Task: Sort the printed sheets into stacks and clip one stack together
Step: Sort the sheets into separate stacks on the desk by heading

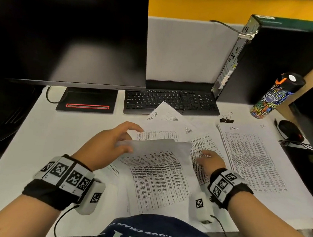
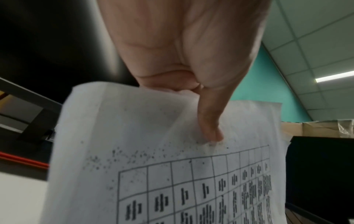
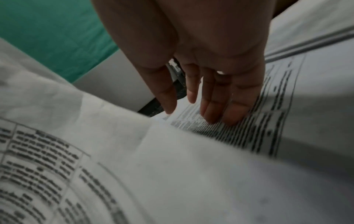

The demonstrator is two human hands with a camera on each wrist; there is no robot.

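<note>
Left hand (image 1: 110, 144), at 7 o'clock, pinches a lifted printed sheet (image 1: 159, 167) by its top edge between thumb and fingers (image 2: 209, 121). Right hand (image 1: 209, 159), at 4 o'clock, rests straight fingers (image 3: 233, 112) flat on loose sheets (image 1: 203, 141). Sorted stack (image 1: 252, 155) at 3 o'clock; binder clip (image 1: 227, 119) at 2 o'clock on the bench (image 1: 56, 132).

An office desk, no doubt about it: a dark monitor (image 1: 68, 33) on its stand, a black keyboard (image 1: 172, 102) behind the paperwork, a desktop computer tower (image 1: 282, 59) on the right with a mouse (image 1: 290, 130) beside it. Printed table sheets (image 1: 250, 156) and a binder clip (image 1: 227, 119) lie on the white desk (image 1: 60, 128); the left wrist view catches ceiling tiles (image 2: 316, 37) and a strip light (image 2: 334, 78).
</note>
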